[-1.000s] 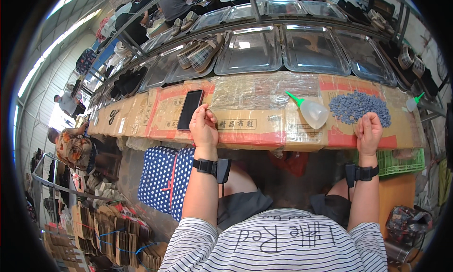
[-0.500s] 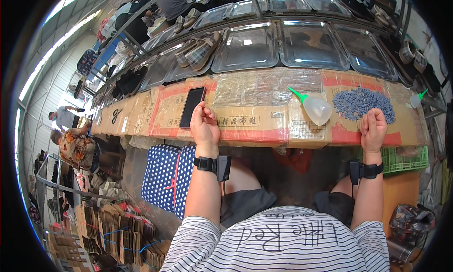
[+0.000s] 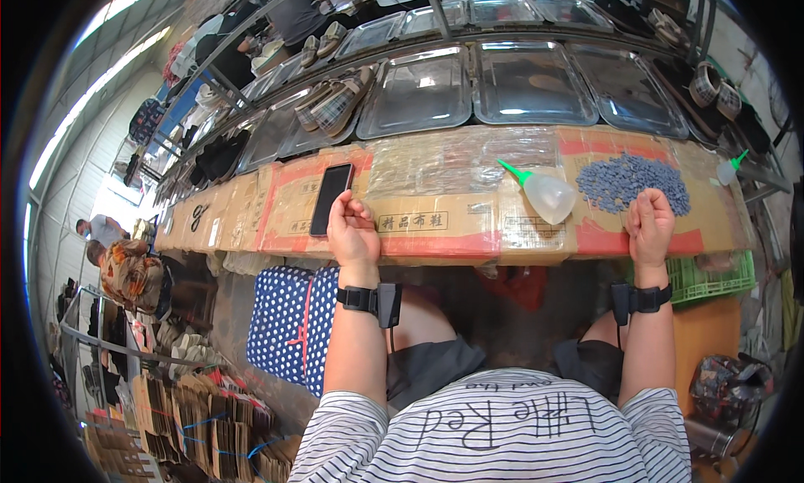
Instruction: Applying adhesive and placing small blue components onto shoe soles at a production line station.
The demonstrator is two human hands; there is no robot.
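Note:
My left hand [image 3: 353, 229] rests palm up at the near edge of a cardboard-covered bench [image 3: 469, 211], its fingers loosely curled, the thumb apart, nothing in it. Just beyond its fingertips lies a black smartphone [image 3: 332, 200]. My right hand [image 3: 650, 226] is palm up too, fingers bent in against the thumb; nothing shows in its grasp. It is at the near side of a spread pile of small blue-grey pellets [image 3: 624, 182]. Between the hands, nearer the right, a translucent squeeze bottle [image 3: 548, 197] with a green nozzle lies on its side.
Metal trays [image 3: 416, 89] line a rack behind the bench, with plaid shoes [image 3: 335, 106] on one. A smaller green-tipped bottle [image 3: 729, 170] lies far right. Below the bench are a polka-dot cloth [image 3: 285, 324] and a green crate [image 3: 712, 278]. Other people [image 3: 134, 269] are at the far left.
The whole view has shifted slightly, so the bench things appear a little further left. My left fingers look a bit looser; both hands stay in about the same place on the bench.

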